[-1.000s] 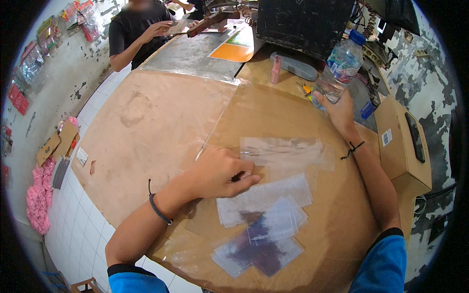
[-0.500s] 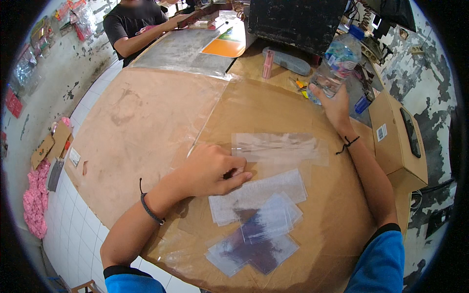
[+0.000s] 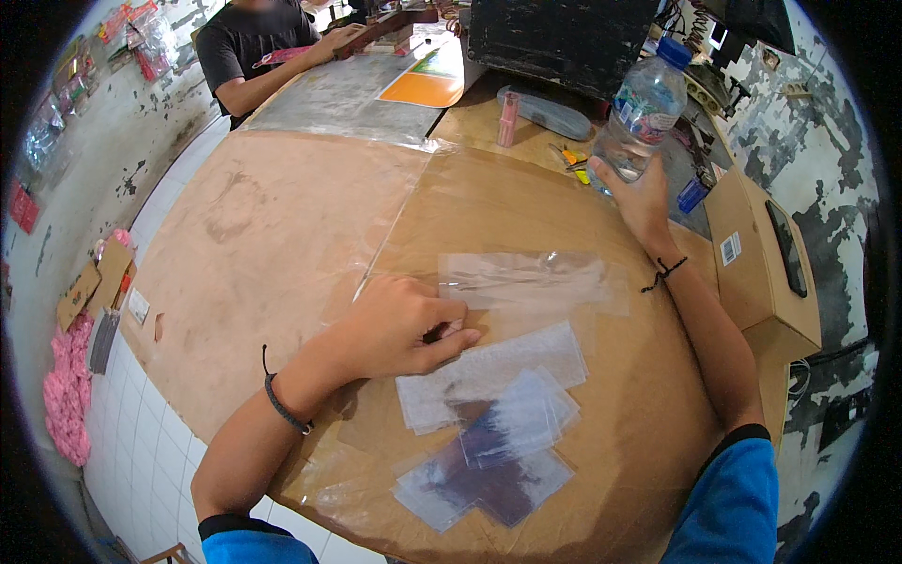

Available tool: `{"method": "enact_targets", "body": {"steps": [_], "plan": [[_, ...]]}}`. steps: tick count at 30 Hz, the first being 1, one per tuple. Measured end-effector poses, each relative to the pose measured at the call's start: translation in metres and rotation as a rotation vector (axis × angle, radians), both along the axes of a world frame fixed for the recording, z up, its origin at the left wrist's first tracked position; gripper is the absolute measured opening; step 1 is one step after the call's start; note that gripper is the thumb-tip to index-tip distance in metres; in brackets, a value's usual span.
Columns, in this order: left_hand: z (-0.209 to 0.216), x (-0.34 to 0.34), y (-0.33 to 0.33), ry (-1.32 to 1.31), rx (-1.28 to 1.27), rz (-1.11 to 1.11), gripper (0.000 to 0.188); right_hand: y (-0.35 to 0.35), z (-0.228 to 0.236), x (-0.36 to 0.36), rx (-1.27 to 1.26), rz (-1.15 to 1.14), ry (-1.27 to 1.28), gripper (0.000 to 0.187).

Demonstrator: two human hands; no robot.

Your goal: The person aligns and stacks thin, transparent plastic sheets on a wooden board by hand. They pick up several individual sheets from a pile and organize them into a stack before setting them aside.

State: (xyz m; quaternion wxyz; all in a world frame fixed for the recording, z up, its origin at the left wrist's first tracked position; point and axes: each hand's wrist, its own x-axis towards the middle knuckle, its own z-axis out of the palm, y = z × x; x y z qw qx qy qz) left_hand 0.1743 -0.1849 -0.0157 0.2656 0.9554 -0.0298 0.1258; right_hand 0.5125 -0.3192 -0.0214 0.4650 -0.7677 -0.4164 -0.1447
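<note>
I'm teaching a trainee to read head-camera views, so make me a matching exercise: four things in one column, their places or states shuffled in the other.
1. Water bottle
2. Left hand
3. Orange-and-green sheet
4. Pink bundle

A. Lying on the grey part of the table
B. Low at the picture's left
C. Gripped by the right hand
D. Curled, next to plastic sleeves

Pairs: 1-C, 2-D, 3-A, 4-B

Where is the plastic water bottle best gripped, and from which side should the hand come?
I would grip the lower body of the plastic water bottle, below its label, coming from the near side, as the right hand does. The bottle leans in the picture, blue cap up and right, leaving its rounded lower part nearest the person; the cap is narrower, probably a weaker hold.
</note>
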Motion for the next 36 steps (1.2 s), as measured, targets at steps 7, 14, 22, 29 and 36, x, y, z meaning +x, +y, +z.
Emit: {"method": "enact_targets", "body": {"steps": [7,14,22,29,36], "plan": [[0.003,0.001,0.000,-0.006,-0.011,-0.019,0.034,0.002,-0.006,0.011,0.042,0.045,0.032,0.066],[0.004,0.000,0.001,0.004,-0.007,-0.013,0.033,0.002,-0.003,0.003,-0.054,-0.049,0.030,0.069],[0.001,0.001,0.001,-0.003,-0.013,-0.030,0.032,0.002,-0.012,0.021,0.073,-0.023,0.060,0.072],[0.006,-0.001,0.000,0.015,-0.011,-0.016,0.033,0.001,-0.004,0.007,0.087,0.002,0.031,0.072],[0.005,-0.001,0.000,0.012,-0.005,-0.019,0.033,0.000,-0.006,0.011,0.037,-0.033,0.033,0.071]]}}
